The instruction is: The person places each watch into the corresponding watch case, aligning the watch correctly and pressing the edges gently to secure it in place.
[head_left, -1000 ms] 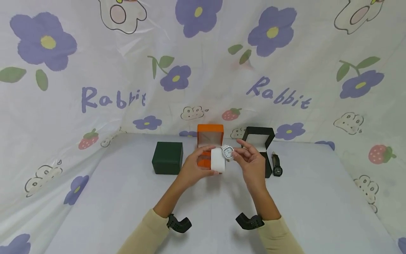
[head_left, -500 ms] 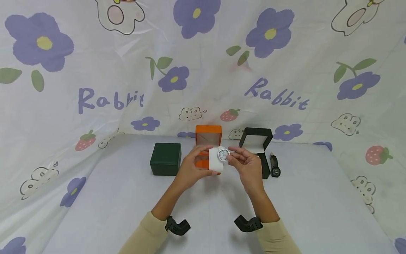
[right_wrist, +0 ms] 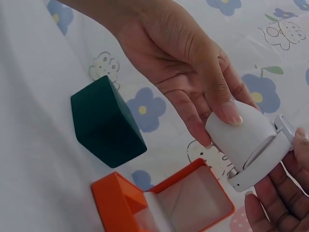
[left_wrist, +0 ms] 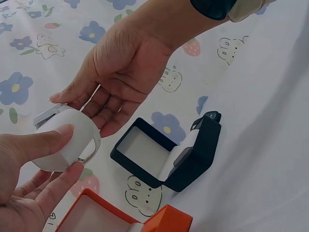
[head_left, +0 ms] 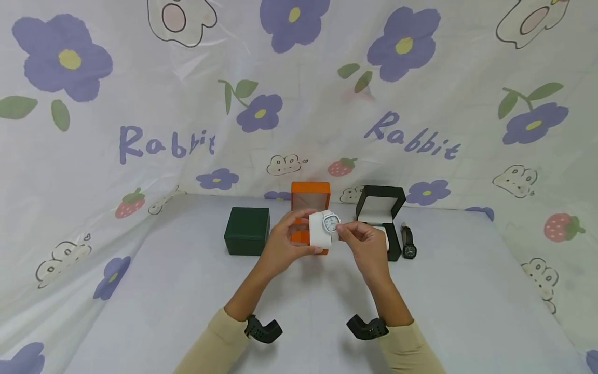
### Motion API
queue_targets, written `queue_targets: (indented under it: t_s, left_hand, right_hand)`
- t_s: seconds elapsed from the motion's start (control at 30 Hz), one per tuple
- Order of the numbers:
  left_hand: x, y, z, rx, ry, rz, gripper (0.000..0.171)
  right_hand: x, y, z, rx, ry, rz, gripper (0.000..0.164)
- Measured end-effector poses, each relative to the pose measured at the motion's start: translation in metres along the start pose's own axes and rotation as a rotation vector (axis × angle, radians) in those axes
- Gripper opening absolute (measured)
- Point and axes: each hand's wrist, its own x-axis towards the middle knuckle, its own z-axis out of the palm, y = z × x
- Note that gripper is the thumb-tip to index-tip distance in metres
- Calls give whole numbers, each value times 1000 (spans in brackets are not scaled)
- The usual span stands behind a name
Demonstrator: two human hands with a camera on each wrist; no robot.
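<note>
In the head view my left hand (head_left: pixel 282 240) grips a white watch cushion (head_left: pixel 318 231), raised in front of the orange box. A white wristwatch (head_left: pixel 331 223) with a squarish case sits around the cushion's right end, its dial facing me. My right hand (head_left: pixel 366 246) pinches the watch at its right edge. The right wrist view shows the white strap (right_wrist: pixel 260 166) looped about one end of the cushion (right_wrist: pixel 241 130), with a gap between strap and cushion. There, my left thumb presses on the cushion's side. Right fingers reach behind the strap.
An orange watch box (head_left: pixel 310 189) stands open behind my hands. To its right is a black watch box (head_left: pixel 396 200), also open, with a black wristwatch (head_left: pixel 408 243) lying beside it. A closed dark green box (head_left: pixel 246 231) stands left. Behind hangs a flower-printed cloth (head_left: pixel 299 114).
The watch has shifted left against the cushion and now sits farther onto it. My right hand's raised fingers have curled down toward the watch. The left hand keeps its grip on the cushion.
</note>
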Motion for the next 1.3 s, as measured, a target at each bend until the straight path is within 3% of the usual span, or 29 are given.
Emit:
queue_targets:
  t_s: [0.7,1.3]
  left_hand:
    - [4,2,-2,11,44,10,73]
    - [0,3,-1,23,59,9,72]
  right_hand:
    - [1,-6,1,37,-34,-62,28]
    - [-8,-10,5,56,-27,0,29]
